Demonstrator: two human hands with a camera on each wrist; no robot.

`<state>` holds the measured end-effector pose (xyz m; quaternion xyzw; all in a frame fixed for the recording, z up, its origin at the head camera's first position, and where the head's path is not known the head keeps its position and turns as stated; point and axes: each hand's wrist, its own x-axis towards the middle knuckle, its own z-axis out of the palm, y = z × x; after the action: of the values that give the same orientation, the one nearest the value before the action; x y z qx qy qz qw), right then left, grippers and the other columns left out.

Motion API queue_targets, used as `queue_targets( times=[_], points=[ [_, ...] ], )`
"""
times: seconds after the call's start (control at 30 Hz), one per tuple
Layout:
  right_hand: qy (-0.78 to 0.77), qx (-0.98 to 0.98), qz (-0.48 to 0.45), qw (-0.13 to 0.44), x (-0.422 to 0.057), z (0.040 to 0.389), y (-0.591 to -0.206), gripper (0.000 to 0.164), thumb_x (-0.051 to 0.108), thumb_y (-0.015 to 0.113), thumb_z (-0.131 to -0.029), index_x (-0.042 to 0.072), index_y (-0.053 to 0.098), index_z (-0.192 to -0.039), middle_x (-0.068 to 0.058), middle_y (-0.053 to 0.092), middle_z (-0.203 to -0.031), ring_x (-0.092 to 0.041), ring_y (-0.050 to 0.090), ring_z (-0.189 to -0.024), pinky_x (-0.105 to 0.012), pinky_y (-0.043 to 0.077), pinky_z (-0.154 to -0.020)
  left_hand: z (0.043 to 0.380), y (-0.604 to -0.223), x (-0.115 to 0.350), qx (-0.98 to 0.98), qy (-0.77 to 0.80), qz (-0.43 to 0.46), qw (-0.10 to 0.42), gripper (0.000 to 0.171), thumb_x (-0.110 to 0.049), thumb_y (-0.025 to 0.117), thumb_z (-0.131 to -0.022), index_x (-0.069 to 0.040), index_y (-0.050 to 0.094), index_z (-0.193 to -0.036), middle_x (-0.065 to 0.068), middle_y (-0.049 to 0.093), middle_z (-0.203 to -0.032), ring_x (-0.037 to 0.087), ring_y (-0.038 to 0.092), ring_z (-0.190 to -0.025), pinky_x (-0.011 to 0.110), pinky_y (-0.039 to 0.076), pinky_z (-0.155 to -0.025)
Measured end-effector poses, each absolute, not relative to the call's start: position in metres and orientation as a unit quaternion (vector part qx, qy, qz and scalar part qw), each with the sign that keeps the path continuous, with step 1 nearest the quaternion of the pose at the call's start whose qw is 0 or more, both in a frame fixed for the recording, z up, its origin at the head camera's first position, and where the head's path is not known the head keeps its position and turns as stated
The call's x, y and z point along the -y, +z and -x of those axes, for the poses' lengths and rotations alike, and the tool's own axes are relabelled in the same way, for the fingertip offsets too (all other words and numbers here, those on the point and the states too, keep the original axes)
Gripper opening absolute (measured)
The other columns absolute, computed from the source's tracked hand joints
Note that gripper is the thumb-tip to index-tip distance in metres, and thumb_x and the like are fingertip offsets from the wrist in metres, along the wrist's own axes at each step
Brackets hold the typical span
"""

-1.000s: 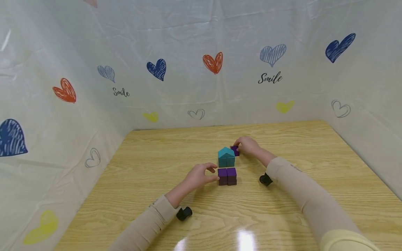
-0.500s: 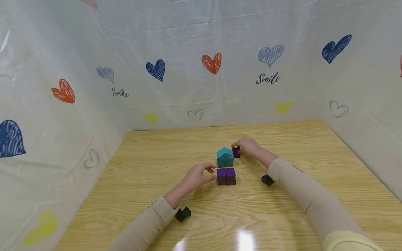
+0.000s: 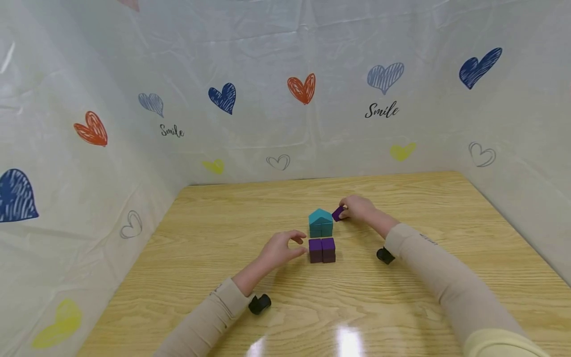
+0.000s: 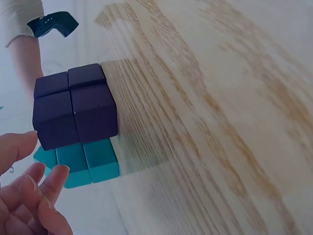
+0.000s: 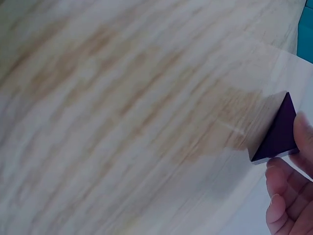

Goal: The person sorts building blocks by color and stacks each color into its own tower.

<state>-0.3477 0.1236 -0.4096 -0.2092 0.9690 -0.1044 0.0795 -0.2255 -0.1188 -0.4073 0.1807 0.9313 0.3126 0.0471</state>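
Note:
My right hand (image 3: 357, 207) pinches a purple triangular block (image 5: 279, 132) between thumb and fingers, just right of the teal blocks. In the head view this block (image 3: 338, 213) looks tilted. My left hand (image 3: 278, 249) is beside the left face of a stack of purple cubes (image 3: 321, 250), fingers loosely bent around nothing. Its thumb tip (image 4: 30, 139) is at the edge of the stack; whether it touches I cannot tell. Behind the purple stack stand teal cubes (image 3: 320, 230) topped by a teal triangular block (image 3: 320, 216), seen partly hidden in the left wrist view.
All blocks stand on a wood-grain table (image 3: 214, 223). A white sheet (image 3: 250, 49) printed with hearts hangs behind it and along both sides. Black straps or devices (image 3: 260, 304) are worn at both wrists.
My right hand has drawn the purple triangular block slightly right, away from the teal blocks, and turned it from level to tilted. The left hand and the stacks have stayed in place.

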Motion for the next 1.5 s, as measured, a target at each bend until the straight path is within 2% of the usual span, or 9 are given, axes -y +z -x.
queue_targets(
  times=[0.2, 0.37, 0.47, 0.6, 0.7, 1.03, 1.27, 1.5],
  points=[
    [-0.111, -0.973, 0.191, 0.063, -0.126, 0.350, -0.413, 0.038, 0.029, 0.063, -0.087, -0.001, 0.061, -0.111, -0.015, 0.063, -0.100, -0.024, 0.057, -0.082, -0.037, 0.047, -0.070, 0.226, -0.406, 0.118, -0.932, 0.310, -0.183, 0.044, 0.036, -0.024, 0.065, -0.085, -0.009, 0.060, -0.118, 0.003, 0.067, -0.102, 0.024, 0.059, -0.102, 0.038, 0.046, -0.083],
    [-0.128, -0.972, 0.184, 0.068, -0.127, 0.351, -0.416, 0.033, 0.030, 0.063, -0.087, 0.000, 0.062, -0.098, -0.011, 0.061, -0.086, -0.021, 0.051, -0.071, -0.031, 0.041, -0.062, 0.227, -0.407, 0.118, -0.929, 0.317, -0.186, 0.048, 0.036, -0.023, 0.065, -0.085, -0.009, 0.061, -0.117, 0.004, 0.067, -0.101, 0.025, 0.059, -0.102, 0.038, 0.046, -0.083],
    [-0.143, -0.970, 0.184, 0.075, -0.129, 0.351, -0.415, 0.035, 0.029, 0.065, -0.086, -0.002, 0.060, -0.102, -0.014, 0.062, -0.091, -0.022, 0.052, -0.074, -0.032, 0.042, -0.065, 0.228, -0.408, 0.117, -0.926, 0.323, -0.188, 0.052, 0.037, -0.023, 0.066, -0.084, -0.008, 0.060, -0.117, 0.004, 0.067, -0.101, 0.026, 0.059, -0.102, 0.037, 0.046, -0.082],
    [-0.154, -0.965, 0.193, 0.083, -0.131, 0.348, -0.414, 0.043, 0.024, 0.067, -0.084, -0.004, 0.056, -0.115, -0.019, 0.061, -0.105, -0.027, 0.058, -0.089, -0.038, 0.047, -0.075, 0.228, -0.408, 0.117, -0.923, 0.331, -0.188, 0.057, 0.038, -0.022, 0.066, -0.084, -0.007, 0.060, -0.118, 0.005, 0.067, -0.102, 0.027, 0.058, -0.103, 0.037, 0.046, -0.083],
    [-0.154, -0.964, 0.199, 0.080, -0.133, 0.346, -0.414, 0.043, 0.021, 0.067, -0.084, -0.004, 0.056, -0.116, -0.021, 0.061, -0.107, -0.030, 0.058, -0.094, -0.041, 0.047, -0.078, 0.228, -0.408, 0.116, -0.920, 0.339, -0.189, 0.060, 0.037, -0.021, 0.066, -0.084, -0.007, 0.061, -0.117, 0.006, 0.067, -0.102, 0.027, 0.058, -0.104, 0.038, 0.045, -0.085],
    [-0.172, -0.963, 0.198, 0.065, -0.140, 0.345, -0.408, 0.042, 0.017, 0.068, -0.083, -0.007, 0.057, -0.115, -0.022, 0.061, -0.106, -0.030, 0.058, -0.090, -0.040, 0.047, -0.076, 0.229, -0.408, 0.116, -0.911, 0.358, -0.188, 0.075, 0.038, -0.021, 0.067, -0.083, -0.007, 0.061, -0.117, 0.009, 0.066, -0.104, 0.027, 0.057, -0.104, 0.036, 0.045, -0.083],
    [-0.192, -0.957, 0.211, 0.047, -0.141, 0.339, -0.393, 0.039, 0.016, 0.070, -0.080, -0.007, 0.061, -0.110, -0.020, 0.063, -0.101, -0.027, 0.058, -0.083, -0.038, 0.047, -0.071, 0.228, -0.409, 0.117, -0.912, 0.359, -0.180, 0.080, 0.039, -0.024, 0.067, -0.083, -0.008, 0.060, -0.118, 0.008, 0.066, -0.105, 0.027, 0.056, -0.106, 0.039, 0.045, -0.086],
    [-0.209, -0.952, 0.217, 0.052, -0.142, 0.329, -0.375, 0.039, 0.015, 0.070, -0.080, -0.008, 0.060, -0.110, -0.021, 0.063, -0.099, -0.029, 0.059, -0.085, -0.038, 0.048, -0.071, 0.228, -0.409, 0.116, -0.913, 0.359, -0.174, 0.086, 0.038, -0.026, 0.068, -0.083, -0.009, 0.061, -0.117, 0.007, 0.066, -0.104, 0.027, 0.057, -0.105, 0.037, 0.046, -0.084]
  ],
)
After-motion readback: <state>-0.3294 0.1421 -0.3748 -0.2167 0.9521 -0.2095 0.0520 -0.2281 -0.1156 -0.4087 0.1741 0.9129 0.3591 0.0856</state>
